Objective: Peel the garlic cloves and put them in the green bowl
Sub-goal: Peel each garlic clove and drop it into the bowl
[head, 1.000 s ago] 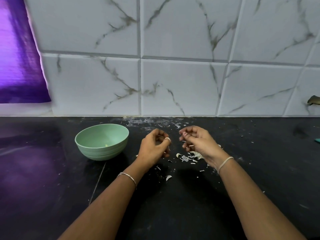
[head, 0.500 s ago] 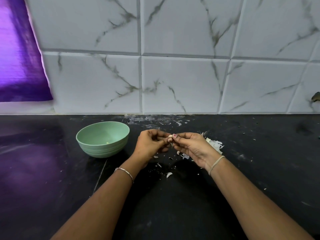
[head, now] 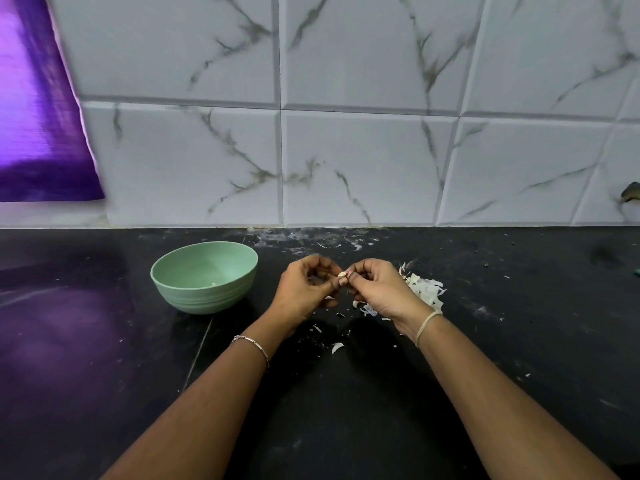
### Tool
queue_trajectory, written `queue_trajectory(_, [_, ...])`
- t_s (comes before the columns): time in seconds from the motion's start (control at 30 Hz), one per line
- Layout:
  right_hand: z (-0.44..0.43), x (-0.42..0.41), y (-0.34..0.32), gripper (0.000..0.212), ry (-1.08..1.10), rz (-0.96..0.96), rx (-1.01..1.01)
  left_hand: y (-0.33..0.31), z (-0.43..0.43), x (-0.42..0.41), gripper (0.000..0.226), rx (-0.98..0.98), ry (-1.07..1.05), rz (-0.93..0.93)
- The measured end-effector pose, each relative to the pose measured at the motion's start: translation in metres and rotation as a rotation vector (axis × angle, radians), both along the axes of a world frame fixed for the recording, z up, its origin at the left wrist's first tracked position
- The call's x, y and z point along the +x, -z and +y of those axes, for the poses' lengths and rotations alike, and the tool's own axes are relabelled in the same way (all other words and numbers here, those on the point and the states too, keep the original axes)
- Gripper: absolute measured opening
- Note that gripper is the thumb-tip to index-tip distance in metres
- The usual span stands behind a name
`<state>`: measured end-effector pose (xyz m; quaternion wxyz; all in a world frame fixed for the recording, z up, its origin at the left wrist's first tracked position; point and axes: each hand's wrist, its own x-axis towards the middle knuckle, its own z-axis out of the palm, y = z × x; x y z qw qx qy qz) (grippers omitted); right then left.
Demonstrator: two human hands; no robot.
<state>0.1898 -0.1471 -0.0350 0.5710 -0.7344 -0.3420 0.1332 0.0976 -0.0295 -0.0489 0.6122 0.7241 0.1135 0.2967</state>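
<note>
The garlic clove is pinched right between both hands, about mid-width of the tabletop and closer to its back edge than its front. It's a tiny pale thing in the shot, and honestly I can't tell how much skin is on it. The left hand has its fingers curled in, with thumb and fingertips gripping the clove from the left. The right hand does the same from the right, so the two hands meet tip to tip at the clove.

The green bowl sits upright on the tabletop just left of the left hand, not touching it, also toward the back edge. There's one small yellowish bit at the bottom, too small to say what it is.

A pile of peels lies on the tabletop just beside the right hand, on its right side. Smaller scraps are scattered under and around the hands, plus one curled piece nearer the front, between the forearms.

There's a thin metal bracelet on the left wrist and a pale band on the right. A marble-look tiled wall runs along the back edge. A shiny purple sheet hangs at the back left corner and tints that side of the tabletop purple.
</note>
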Motion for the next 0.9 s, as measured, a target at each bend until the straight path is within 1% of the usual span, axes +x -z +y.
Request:
queue_trajectory(0.1, [0.001, 0.001, -0.001, 0.009, 0.046, -0.130, -0.077, 0.000, -0.001, 0.000, 0.011, 0.031, -0.002, -0.004])
queue_trajectory(0.23, [0.000, 0.002, -0.002, 0.008, 0.130, -0.395, -0.235, -0.001, -0.005, 0.000, 0.009, 0.072, -0.006, -0.029])
queue_trajectory(0.3, [-0.004, 0.005, -0.001, 0.009, 0.174, -0.519, -0.332, -0.004, -0.006, -0.001, 0.009, 0.009, 0.006, -0.072])
queue_trajectory(0.37, [-0.011, 0.013, 0.000, 0.011, 0.241, -0.590, -0.392, -0.007, -0.007, -0.001, 0.009, -0.119, 0.032, -0.128])
queue_trajectory(0.43, [-0.020, 0.022, -0.004, 0.011, 0.290, -0.579, -0.420, -0.010, -0.006, -0.003, 0.007, -0.182, 0.053, -0.142])
queue_trajectory(0.6, [-0.040, 0.045, -0.009, 0.015, 0.340, -0.535, -0.454, -0.009, -0.007, -0.006, 0.012, -0.229, 0.089, -0.038])
queue_trajectory(0.7, [-0.046, 0.050, -0.008, 0.005, 0.410, -0.552, -0.422, -0.010, -0.009, -0.005, 0.015, -0.257, 0.097, 0.036])
queue_trajectory(0.83, [-0.048, 0.049, -0.011, 0.021, 0.467, -0.507, -0.373, -0.011, -0.013, -0.004, 0.018, -0.259, 0.118, 0.097])
queue_trajectory(0.9, [-0.047, 0.050, -0.009, 0.023, 0.453, -0.525, -0.344, -0.012, -0.014, -0.005, 0.018, -0.256, 0.122, 0.100])
